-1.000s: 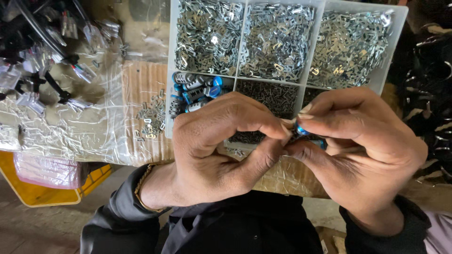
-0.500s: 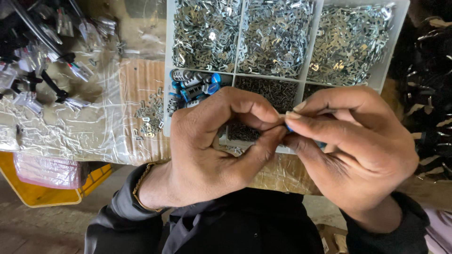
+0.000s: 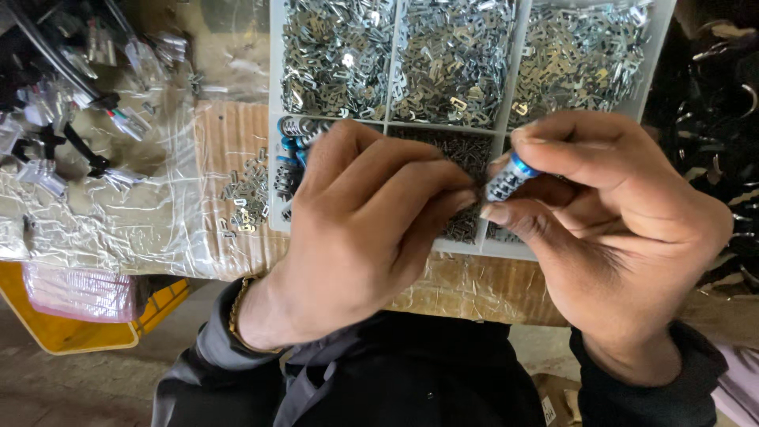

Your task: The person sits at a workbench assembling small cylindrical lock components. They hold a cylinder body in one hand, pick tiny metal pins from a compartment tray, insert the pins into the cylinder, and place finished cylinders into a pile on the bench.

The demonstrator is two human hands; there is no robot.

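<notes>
Small cylinder part (image 3: 508, 180) — silver body with a blue band at the top — sits pinched in the right hand (image 3: 624, 237), a bit right of the frame's centre, between thumb and forefinger, so that grip is closed on it. The left hand (image 3: 371, 229) is right up against it, fingers curled with the tips pinched together and just about touching the lower end of the part. Can't tell if there's a tiny piece between those left fingertips; they're shut tight, but whatever's in there is hidden.

My read: this is the fitting step, with something small being seated on the end of the cylinder. The next bit looks like it needs a steady hold from the right and a fine push or twist from the left.

Behind the hands is a white divided tray (image 3: 273, 158) on the table — top compartments heaped with small silver metal clips (image 3: 466, 55), lower ones holding more blue-and-silver cylinders (image 3: 294, 134) at the left and dark tiny bits. Loose clips (image 3: 247, 190) lie just left of the tray on plastic wrap. At the far upper left is a tangle of black cables and clear connectors (image 3: 55, 111), with a yellow bin (image 3: 71, 336) at the lower left.
</notes>
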